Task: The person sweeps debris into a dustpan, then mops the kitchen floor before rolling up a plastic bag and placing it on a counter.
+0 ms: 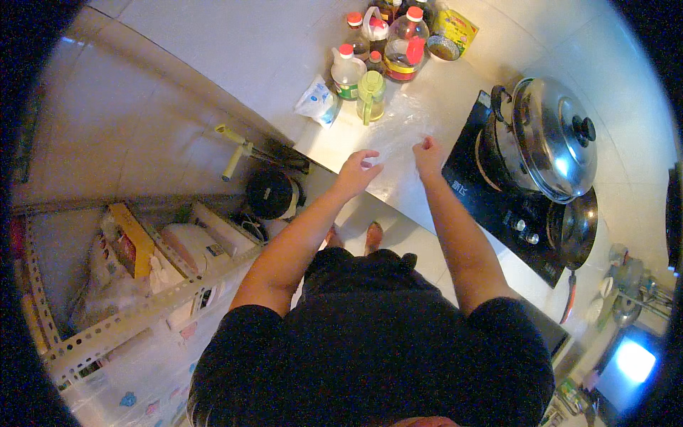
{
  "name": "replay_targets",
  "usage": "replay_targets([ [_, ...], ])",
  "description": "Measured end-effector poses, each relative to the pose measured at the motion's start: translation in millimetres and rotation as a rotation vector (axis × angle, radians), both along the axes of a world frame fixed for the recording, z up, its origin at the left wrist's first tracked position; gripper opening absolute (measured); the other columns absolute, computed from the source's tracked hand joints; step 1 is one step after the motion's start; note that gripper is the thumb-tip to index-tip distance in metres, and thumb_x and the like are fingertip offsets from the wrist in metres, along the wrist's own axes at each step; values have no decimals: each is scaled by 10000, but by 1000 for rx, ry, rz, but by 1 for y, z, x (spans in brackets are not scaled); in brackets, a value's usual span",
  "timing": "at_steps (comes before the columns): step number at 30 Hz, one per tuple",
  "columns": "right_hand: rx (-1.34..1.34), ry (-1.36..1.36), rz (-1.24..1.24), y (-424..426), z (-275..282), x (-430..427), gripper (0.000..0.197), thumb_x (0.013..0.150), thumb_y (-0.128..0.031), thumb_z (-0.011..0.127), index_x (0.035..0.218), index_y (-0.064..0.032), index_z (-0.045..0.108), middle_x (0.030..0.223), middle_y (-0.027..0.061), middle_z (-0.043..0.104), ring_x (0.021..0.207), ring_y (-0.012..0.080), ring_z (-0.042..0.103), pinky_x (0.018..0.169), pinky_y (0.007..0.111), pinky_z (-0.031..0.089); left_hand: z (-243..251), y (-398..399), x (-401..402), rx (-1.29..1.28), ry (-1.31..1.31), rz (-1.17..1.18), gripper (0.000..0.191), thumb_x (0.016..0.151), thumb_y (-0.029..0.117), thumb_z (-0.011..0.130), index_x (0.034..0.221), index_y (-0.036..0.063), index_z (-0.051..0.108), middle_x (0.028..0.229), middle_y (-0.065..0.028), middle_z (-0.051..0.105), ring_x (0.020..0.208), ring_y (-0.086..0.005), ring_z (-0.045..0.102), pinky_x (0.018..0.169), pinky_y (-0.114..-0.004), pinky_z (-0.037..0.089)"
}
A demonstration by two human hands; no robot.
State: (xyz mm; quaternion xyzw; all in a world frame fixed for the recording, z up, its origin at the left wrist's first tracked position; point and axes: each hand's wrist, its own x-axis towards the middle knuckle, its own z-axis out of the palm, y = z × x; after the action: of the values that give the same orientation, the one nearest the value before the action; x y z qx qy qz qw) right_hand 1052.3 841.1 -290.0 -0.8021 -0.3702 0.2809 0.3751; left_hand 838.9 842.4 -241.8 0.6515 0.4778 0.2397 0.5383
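Observation:
A crumpled sheet or bag of clear plastic film (404,115) lies on the pale countertop (325,149), shiny and hard to make out against it. My left hand (356,173) is above the counter's front edge, left of the film, thumb and forefinger curved with a gap between them. To the right of the film, my right hand (428,158) has its fingers curled in. Whether it pinches an edge of the film I cannot tell. Just beyond the hands stand a green-lidded oil jug (371,96) and a white plastic packet (318,100).
Behind the jug cluster several red-capped bottles, including a large one (404,50), near a yellow packet (461,29) and small bowl (444,48). On the right, a black gas hob (493,208) carries a lidded steel pot (555,144) and a frying pan (576,229). A perforated metal rack (144,309) stands left.

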Motion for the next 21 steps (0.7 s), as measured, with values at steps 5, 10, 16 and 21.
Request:
replay_targets([
  [5,332,-388,762,-103,76,-71,382,665,-63,608,1044,-91,568,784,105,540,707,300,529,640,374,454,60,-29,-1,-432,-381,437,428,797,230,621,1143,13,493,1018,-103,544,870,-186,561,739,-306,467],
  [10,-2,182,552,-131,78,-67,723,698,-194,723,1296,-75,334,827,80,591,655,151,548,594,280,468,58,-60,-38,-475,-542,443,339,808,137,604,1112,20,509,896,-51,574,776,-161,564,730,-271,461],
  [16,124,646,314,-112,79,-33,843,760,-205,678,1354,-8,112,777,83,585,621,113,541,541,235,464,90,-101,-67,-421,-704,448,282,831,62,550,1108,37,505,894,-45,566,815,-149,547,764,-300,463],
  [21,160,796,184,-114,76,-13,550,757,-124,661,1186,22,349,700,38,556,548,113,516,497,237,450,86,-134,-105,43,-184,441,267,807,152,623,1028,18,561,941,-33,596,879,-127,546,800,-275,433],
])
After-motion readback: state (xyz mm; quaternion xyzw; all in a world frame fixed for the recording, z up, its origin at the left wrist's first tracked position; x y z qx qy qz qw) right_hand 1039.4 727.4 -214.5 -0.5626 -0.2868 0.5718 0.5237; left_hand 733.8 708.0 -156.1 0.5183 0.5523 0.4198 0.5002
